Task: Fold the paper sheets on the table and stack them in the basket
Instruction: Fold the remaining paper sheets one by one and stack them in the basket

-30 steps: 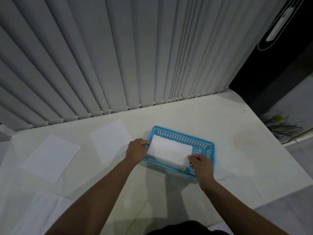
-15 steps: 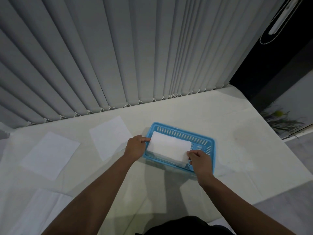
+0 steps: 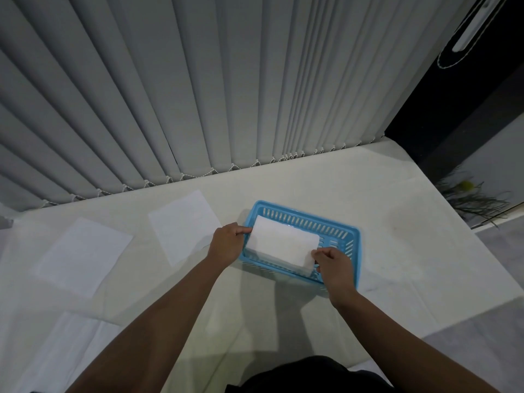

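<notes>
A folded white paper (image 3: 283, 243) sits in the blue slotted basket (image 3: 347, 232) on the white table. My left hand (image 3: 226, 243) pinches the paper's left end at the basket's left rim. My right hand (image 3: 334, 263) pinches its near right corner above the basket's near wall. Three flat unfolded sheets lie to the left: one (image 3: 184, 225) just beside my left hand, one (image 3: 83, 255) further left, one (image 3: 56, 350) near the front left edge.
Grey vertical blinds (image 3: 198, 95) hang along the table's far edge. The table's right edge (image 3: 467, 231) drops off beside a dark doorway, with a dry plant (image 3: 470, 194) on the floor there.
The folded paper has sunk a little lower into the basket, still held at both ends. The view has shifted slightly; the loose sheets stay put.
</notes>
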The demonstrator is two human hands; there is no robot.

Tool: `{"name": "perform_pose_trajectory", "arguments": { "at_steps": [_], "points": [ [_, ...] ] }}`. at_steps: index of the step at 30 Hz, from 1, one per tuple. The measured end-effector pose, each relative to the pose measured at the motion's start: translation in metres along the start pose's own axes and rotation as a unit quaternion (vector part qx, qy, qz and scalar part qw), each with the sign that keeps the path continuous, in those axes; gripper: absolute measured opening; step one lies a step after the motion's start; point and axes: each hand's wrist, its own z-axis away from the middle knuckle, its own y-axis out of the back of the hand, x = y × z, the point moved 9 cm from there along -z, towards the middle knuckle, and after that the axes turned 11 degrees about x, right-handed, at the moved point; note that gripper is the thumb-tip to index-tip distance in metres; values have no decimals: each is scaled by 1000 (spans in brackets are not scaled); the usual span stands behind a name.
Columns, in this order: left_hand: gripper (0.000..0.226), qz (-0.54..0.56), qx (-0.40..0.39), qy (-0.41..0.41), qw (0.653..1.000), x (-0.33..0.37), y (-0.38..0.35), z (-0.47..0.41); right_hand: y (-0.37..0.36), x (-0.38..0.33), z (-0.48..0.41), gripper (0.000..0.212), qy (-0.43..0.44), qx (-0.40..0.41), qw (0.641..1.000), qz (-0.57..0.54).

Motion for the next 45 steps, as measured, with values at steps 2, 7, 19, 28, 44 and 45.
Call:
{"name": "perform_pose_trajectory", "arguments": {
  "at_steps": [2, 7, 19, 28, 44, 45],
  "points": [
    [42, 1, 0, -1, 1000, 1, 0, 1, 0, 0, 0, 10, 5, -1, 1000, 4],
    [42, -1, -1, -1, 1000, 0, 1, 1, 0, 2, 0, 9, 7, 0, 1000, 17],
    [41, -9, 16, -12, 1000, 3, 2, 2, 3, -1, 0, 19, 25, 11, 999, 39],
    [54, -243, 26, -207, 947, 45, -18, 23, -38, -29, 25, 70, 406, -58, 815, 409],
    [109, -355, -43, -140, 923, 24, -34, 24, -43, 0, 13, 95, 380, -120, 778, 486],
    [111, -354, -43, -135, 925, 22, -33, 24, -42, 1, 12, 96, 377, -121, 778, 487]
  ]
}}
